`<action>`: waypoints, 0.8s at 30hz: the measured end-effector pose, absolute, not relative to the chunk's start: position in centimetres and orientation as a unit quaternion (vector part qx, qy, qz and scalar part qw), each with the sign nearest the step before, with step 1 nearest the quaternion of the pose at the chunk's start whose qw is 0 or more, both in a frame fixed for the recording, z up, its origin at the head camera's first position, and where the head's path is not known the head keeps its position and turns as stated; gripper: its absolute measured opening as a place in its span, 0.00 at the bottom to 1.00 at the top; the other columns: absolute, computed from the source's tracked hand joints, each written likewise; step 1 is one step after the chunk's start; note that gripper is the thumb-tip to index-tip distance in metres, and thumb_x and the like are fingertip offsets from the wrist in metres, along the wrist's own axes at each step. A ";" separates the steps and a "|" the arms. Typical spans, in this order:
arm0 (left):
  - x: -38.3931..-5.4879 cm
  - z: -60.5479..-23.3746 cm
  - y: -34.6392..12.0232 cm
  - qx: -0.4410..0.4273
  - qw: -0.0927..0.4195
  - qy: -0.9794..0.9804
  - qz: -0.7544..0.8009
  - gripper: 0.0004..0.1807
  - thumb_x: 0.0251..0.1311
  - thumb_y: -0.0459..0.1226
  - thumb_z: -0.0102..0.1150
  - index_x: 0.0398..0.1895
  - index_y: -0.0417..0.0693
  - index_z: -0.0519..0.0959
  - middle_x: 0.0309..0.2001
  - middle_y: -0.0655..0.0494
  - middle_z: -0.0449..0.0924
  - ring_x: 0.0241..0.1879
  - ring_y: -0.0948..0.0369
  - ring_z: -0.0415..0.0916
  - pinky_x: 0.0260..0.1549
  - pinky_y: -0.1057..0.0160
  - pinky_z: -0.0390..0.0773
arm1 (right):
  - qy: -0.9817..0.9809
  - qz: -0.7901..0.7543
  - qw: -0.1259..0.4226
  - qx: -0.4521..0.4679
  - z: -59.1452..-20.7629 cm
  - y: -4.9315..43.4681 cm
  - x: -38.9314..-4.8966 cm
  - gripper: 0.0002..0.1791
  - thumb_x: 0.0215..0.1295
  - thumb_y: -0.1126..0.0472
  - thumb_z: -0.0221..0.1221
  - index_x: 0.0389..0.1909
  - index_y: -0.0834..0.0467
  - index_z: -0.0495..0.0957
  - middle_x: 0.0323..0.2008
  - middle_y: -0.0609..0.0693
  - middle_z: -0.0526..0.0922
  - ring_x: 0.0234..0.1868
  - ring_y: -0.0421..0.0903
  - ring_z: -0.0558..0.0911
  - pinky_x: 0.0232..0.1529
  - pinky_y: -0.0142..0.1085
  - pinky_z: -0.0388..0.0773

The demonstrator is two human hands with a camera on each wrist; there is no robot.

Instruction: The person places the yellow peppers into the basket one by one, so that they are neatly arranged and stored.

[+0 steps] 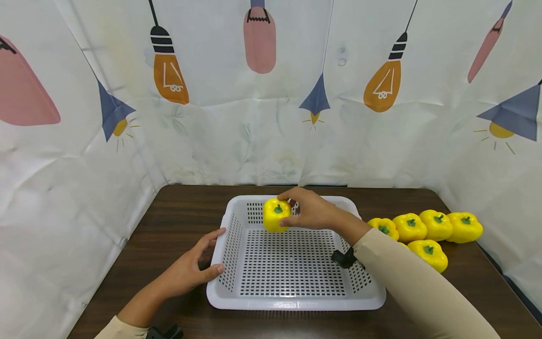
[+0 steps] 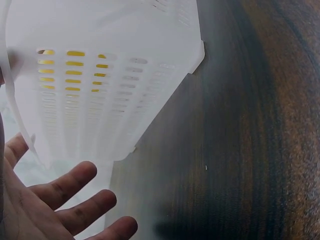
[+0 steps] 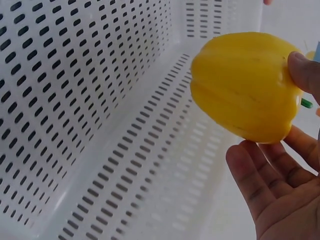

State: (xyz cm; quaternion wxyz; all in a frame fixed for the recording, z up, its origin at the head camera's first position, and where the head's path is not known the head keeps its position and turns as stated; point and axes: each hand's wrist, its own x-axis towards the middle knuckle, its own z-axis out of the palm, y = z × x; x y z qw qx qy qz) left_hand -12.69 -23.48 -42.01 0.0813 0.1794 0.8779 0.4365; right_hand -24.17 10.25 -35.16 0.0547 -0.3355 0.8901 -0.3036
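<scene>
A white perforated plastic basket (image 1: 296,304) sits on the table. My right hand (image 1: 312,210) pinches a yellow bell pepper (image 1: 273,220) between thumb and fingers, above the basket's far left part. In the right wrist view the pepper (image 3: 245,85) hangs over the slotted basket floor (image 3: 145,145), its green stem partly hidden by the hand. At the basket's left rim, my left hand (image 1: 186,269) touches the edge with spread thumb and forefinger. The left wrist view shows its other fingers (image 2: 87,212) extended outside the basket wall, holding nothing.
Several yellow bell peppers (image 1: 436,225) lie on the dark wooden table (image 1: 178,216) right of the basket, partly behind the right forearm. A printed white cloth (image 1: 262,141) hangs behind the table and along both sides.
</scene>
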 end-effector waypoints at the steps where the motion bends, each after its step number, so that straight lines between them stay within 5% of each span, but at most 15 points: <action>1: -12.7 -42.0 -23.5 0.178 0.082 0.879 0.435 0.43 0.57 0.48 0.61 0.71 0.73 0.47 0.62 0.47 0.62 0.54 0.46 0.69 0.49 0.42 0.70 | 0.890 -0.304 0.056 -0.336 -35.2 10.1 -24.2 0.37 0.48 0.44 0.69 0.60 0.51 0.71 0.52 0.40 0.72 0.45 0.42 0.74 0.39 0.31 0.75; 24: -12.6 -41.8 -23.4 0.157 0.096 0.885 0.427 0.43 0.58 0.48 0.60 0.70 0.77 0.46 0.63 0.47 0.62 0.53 0.46 0.70 0.49 0.43 0.70 | 0.897 -0.289 0.078 -0.326 -36.5 7.2 -24.3 0.38 0.49 0.42 0.68 0.61 0.51 0.70 0.53 0.42 0.71 0.47 0.40 0.73 0.40 0.30 0.74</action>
